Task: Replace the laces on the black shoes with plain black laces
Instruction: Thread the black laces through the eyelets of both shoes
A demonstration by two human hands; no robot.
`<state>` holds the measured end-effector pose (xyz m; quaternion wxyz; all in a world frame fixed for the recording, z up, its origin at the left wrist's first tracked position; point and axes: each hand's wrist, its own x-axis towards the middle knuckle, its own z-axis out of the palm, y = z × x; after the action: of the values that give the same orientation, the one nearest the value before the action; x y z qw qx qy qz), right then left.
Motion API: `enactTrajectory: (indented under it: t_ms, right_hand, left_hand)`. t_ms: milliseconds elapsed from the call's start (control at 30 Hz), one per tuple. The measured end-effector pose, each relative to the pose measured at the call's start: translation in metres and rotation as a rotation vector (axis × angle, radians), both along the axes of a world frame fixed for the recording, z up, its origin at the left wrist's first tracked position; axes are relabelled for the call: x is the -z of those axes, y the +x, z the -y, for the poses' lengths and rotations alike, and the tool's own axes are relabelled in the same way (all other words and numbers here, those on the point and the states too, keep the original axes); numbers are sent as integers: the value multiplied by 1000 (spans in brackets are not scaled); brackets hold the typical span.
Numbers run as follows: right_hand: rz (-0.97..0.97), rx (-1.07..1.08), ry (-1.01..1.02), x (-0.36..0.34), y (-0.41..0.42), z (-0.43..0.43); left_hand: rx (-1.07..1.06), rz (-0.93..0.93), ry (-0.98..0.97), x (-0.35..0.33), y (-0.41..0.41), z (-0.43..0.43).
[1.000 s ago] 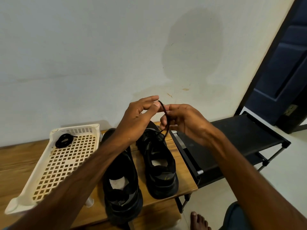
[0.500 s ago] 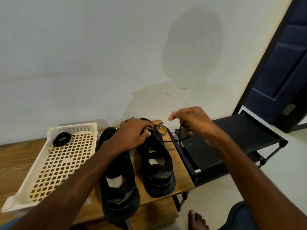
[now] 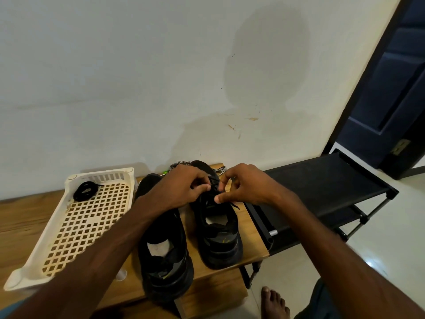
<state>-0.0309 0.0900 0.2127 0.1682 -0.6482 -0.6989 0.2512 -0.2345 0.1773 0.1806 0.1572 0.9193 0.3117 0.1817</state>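
Observation:
Two black shoes stand side by side on a wooden table (image 3: 250, 240), heels toward me. My left hand (image 3: 184, 187) and my right hand (image 3: 243, 187) meet over the eyelets of the right shoe (image 3: 218, 233), and each pinches a thin plain black lace (image 3: 212, 183). One lace end (image 3: 235, 205) pokes out below my right hand. The left shoe (image 3: 163, 254) lies partly under my left forearm. A black-and-white patterned lace (image 3: 179, 164) lies behind the shoes. A coiled black lace (image 3: 84, 191) sits in the cream basket (image 3: 76, 229).
A black fabric shoe rack (image 3: 322, 189) stands right of the table, close to its edge. The wall runs just behind the table. A dark blue door (image 3: 391, 84) is at far right. My bare foot (image 3: 274, 302) rests on the tiled floor.
My right hand came back from over the rack to the right shoe's eyelets. My left hand stayed on the shoe. Both now pinch the lace close together.

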Motion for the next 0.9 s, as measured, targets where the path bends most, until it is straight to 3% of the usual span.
enactTrajectory:
  t_ms: [100,200,333,433,567,667,900]
  right_hand:
    - [139,25,51,-1,-7,0]
    - [160,46,65,-2,-7,-1]
    - [71,58,37,-4,2,0]
    - [4,56,35,-3,8,0]
    - [4,58,77,0,3,-3]
    - [-65,69,81,-1,1,-4]
    - [-58,104,138,3,5,-7]
  left_hand:
    - [-16,24,48,1,1,4]
    - [-112,92,17,-6,-4,5]
    - [-202,-38,-1,-20,-25,-4]
    - [-221,-42,127,-20,-24,-1]
    - [-58,19,158,-14,4,0]
    - [87,-148,122,-7,25,-6]
    - [-2,-210,92,-8,26,-15]
